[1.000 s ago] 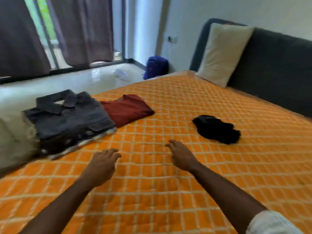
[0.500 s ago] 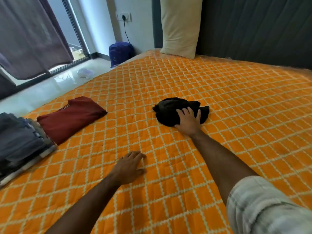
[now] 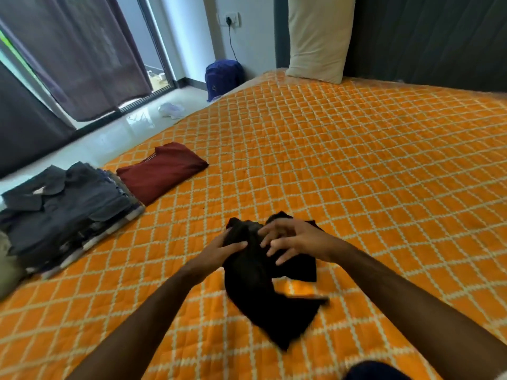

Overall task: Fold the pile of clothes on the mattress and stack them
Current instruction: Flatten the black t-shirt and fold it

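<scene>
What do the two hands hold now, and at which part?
The left hand grips the black garment at its upper left edge; the right hand touches its top with spread fingers.

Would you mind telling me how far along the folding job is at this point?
Mostly done: a folded stack topped by a dark grey shirt and a folded maroon shirt lie at the mattress edge. In hand: the left hand grips the crumpled black garment, the right hand spread over it. Left: fold it and stack it.
</scene>
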